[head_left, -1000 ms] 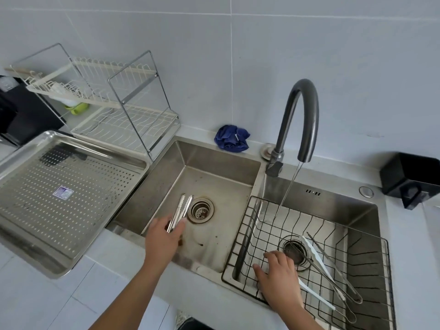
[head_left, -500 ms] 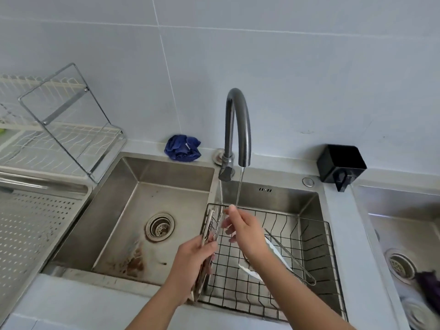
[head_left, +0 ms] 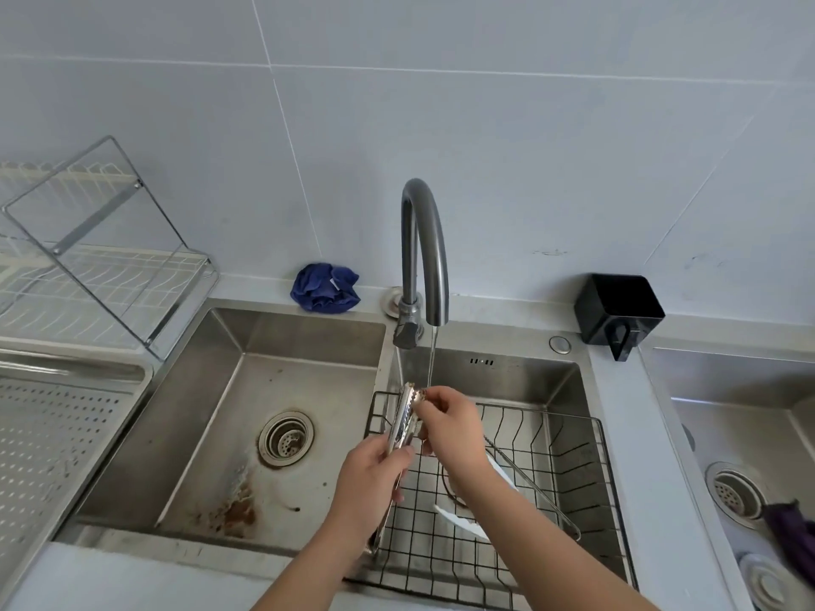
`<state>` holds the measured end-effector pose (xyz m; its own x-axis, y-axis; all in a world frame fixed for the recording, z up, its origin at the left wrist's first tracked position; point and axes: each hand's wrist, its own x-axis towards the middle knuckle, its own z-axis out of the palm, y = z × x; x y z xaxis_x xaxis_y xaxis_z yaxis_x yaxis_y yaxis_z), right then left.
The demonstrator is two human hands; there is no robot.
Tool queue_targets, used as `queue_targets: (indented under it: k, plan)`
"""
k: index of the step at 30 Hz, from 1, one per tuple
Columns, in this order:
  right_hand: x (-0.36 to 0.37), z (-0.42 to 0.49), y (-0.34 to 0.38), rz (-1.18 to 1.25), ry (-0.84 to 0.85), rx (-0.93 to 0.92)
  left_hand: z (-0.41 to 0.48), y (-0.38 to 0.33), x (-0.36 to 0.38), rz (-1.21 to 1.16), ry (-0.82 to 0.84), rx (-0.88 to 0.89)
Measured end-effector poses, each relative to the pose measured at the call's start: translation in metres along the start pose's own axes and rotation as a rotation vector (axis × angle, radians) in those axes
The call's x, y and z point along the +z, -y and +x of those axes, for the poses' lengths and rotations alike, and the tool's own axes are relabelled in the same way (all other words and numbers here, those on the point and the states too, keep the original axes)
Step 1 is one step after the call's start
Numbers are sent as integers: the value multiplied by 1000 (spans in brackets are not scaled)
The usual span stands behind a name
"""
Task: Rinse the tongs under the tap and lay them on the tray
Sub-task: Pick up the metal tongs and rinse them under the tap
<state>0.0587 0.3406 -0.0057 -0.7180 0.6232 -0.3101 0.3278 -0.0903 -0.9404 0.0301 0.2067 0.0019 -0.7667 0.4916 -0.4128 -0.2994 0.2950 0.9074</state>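
Note:
My left hand (head_left: 372, 478) grips a pair of steel tongs (head_left: 403, 418) around the middle, tips pointing up under the thin stream from the dark curved tap (head_left: 425, 253). My right hand (head_left: 450, 427) pinches the tongs' toothed tips right where the water falls. Both hands are over the left edge of the black wire basket (head_left: 551, 438) in the right sink basin. The perforated steel tray (head_left: 57, 429) lies on the counter at the far left.
Another pair of thin tongs (head_left: 538, 491) and a white utensil (head_left: 458, 520) lie in the basket. The left basin (head_left: 247, 434) has a drain and brown stains. A blue cloth (head_left: 326, 286), a dish rack (head_left: 101, 253) and a black holder (head_left: 617, 310) stand behind.
My left hand lifted the tongs out of the left basin and carried them right under the tap. My right hand left the basket and now pinches the tongs' tips in the stream.

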Motion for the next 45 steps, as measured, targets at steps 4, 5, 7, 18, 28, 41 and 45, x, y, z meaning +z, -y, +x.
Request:
queue_targets:
  k: [4, 5, 7, 18, 28, 41, 45]
  plan:
    - [-10, 23, 9, -10, -52, -19, 17, -9, 10, -17, 6, -23]
    - [-12, 27, 10, -11, -51, -17, 20, -11, 12, -14, 12, -24]
    - [-15, 31, 9, -24, -12, -1, 26, -14, 13, 11, 13, -23]
    - [-11, 37, 16, -41, 101, -37, 31, -21, 11, 5, -31, -12]
    - [-2, 33, 15, -59, 14, -79, 25, -20, 9, 32, -58, 25]
    - [-5, 38, 24, 110, 118, 43, 24, -26, 10, 32, -77, 50]
    - [-7, 38, 24, 65, 17, -16, 26, -27, 11, 73, -71, 80]
